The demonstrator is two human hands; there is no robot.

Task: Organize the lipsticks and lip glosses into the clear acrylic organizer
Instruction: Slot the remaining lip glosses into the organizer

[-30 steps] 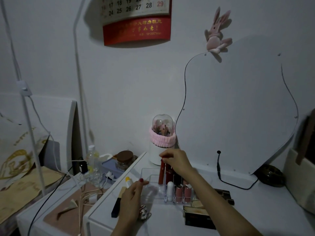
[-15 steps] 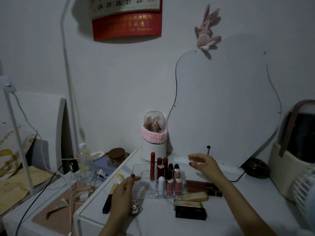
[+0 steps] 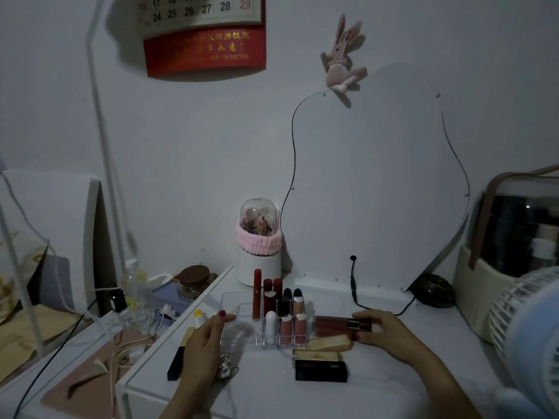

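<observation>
The clear acrylic organizer stands on the white table with several lipsticks and glosses upright in its right half, among them a tall red gloss and pink glosses. My left hand rests against the organizer's empty left side, fingers touching its wall. My right hand grips the dark cap end of two brown lip glosses lying right of the organizer. A gold lipstick, a cream box and a black box lie in front of them.
A black tube and a yellow-capped stick lie left of my left hand. A white brush holder with pink band and a wavy mirror stand behind. A fan and a bag crowd the right.
My right hand left the tall red gloss standing in the organizer, moved right and came down onto the lying brown glosses. The left hand stayed on the organizer.
</observation>
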